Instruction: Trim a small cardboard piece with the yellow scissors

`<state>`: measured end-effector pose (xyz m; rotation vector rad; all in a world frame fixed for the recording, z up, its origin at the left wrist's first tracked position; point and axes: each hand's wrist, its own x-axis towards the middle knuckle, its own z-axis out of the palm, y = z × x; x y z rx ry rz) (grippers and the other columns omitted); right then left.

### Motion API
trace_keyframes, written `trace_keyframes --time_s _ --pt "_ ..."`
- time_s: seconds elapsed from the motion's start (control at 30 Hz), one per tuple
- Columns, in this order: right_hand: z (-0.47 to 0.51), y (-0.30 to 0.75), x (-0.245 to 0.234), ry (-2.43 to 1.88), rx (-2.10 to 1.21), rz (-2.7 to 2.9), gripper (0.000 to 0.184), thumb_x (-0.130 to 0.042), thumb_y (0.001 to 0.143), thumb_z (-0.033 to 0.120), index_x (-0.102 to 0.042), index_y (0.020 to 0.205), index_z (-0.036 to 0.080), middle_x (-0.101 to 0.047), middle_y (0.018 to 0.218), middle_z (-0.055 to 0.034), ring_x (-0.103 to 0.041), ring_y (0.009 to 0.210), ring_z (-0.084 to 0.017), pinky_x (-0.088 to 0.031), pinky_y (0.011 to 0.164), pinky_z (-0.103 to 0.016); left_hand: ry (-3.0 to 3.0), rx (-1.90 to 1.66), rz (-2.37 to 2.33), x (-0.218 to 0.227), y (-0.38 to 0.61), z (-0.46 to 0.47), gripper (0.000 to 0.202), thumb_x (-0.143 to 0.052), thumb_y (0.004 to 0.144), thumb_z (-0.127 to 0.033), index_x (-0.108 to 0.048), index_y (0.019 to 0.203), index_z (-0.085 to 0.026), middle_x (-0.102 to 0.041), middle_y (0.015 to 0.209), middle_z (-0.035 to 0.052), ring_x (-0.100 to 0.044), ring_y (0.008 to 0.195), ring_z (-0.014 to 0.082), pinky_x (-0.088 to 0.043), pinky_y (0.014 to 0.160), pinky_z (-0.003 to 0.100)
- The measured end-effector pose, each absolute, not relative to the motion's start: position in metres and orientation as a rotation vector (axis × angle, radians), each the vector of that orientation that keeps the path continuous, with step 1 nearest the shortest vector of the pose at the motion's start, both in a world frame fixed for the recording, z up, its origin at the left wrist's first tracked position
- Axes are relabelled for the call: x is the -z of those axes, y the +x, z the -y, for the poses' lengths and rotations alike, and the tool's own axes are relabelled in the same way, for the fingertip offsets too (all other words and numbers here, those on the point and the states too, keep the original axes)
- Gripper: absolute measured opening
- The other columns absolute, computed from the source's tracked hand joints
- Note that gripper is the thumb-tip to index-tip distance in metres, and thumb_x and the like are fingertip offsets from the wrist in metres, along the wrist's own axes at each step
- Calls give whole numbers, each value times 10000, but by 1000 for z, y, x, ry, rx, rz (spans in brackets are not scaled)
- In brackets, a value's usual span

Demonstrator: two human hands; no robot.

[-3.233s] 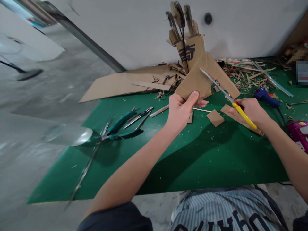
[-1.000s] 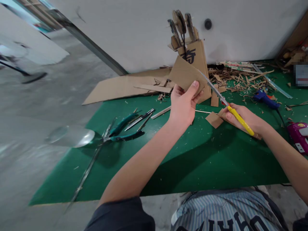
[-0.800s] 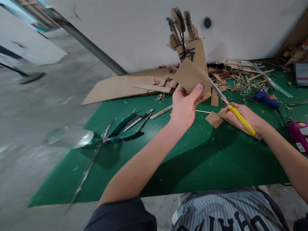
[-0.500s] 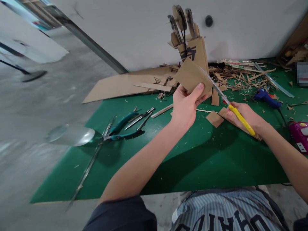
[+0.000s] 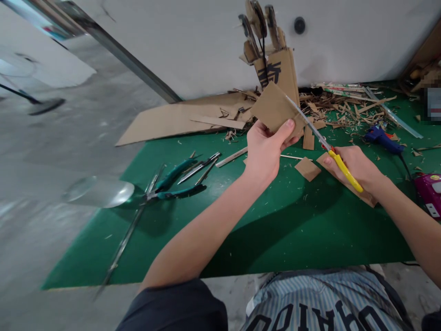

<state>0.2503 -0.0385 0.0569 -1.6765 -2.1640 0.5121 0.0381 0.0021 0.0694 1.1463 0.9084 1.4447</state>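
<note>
My left hand [image 5: 267, 149] pinches a brown cardboard piece [image 5: 274, 108] above the table, thumb on its face and fingers behind. In my right hand [image 5: 358, 165] are yellow-handled scissors [image 5: 346, 172], their blades pointing up and left along the cardboard's right edge. Whether the blades are parted there is hard to make out. Below the hands, a small cardboard square [image 5: 308, 169] lies on the green table. A longer cardboard strip [image 5: 358, 191] rests under my right hand, partly covered by it.
Pliers [image 5: 151, 195], a utility knife [image 5: 200, 168] and a clear bottle [image 5: 103, 192] lie to the left. Behind stand a cardboard construction [image 5: 287, 69] and a heap of scraps [image 5: 344, 108]. A blue glue gun [image 5: 384, 139] and a purple power strip [image 5: 429, 193] are at right.
The view has shifted slightly. My hands keep nearly the same pose, with the scissors still against the cardboard's edge; the yellow handles look a little closer together.
</note>
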Motion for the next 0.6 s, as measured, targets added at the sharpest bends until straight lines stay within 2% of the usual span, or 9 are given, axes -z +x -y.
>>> trace_keyframes --time_s 0.17,0.37,0.6 --pt "39 249 -59 -1707 -506 2166 503 -420 922 667 -390 649 246 -499 587 -39 -384 515 -148 -260 543 -318 1078 -1428 -899 -68 38 -3 489 -914 666 -477 -656 995 -223 -782 1085 60 -764 1046 271 -666 843 368" --pt "40 249 -59 -1692 -441 2210 503 -406 937 653 -386 648 242 -514 600 -53 -420 525 -158 -275 565 -319 1092 -1396 -870 -66 36 -6 412 -877 729 -438 -649 993 -219 -777 1093 56 -771 1040 270 -663 861 392" --pt "34 251 -54 -1692 -297 2245 503 -366 960 598 -371 604 243 -507 547 -64 -482 510 -174 -262 566 -323 1033 -1347 -845 -68 42 3 415 -880 708 -411 -665 1001 -210 -776 1099 58 -769 1018 257 -645 854 371"
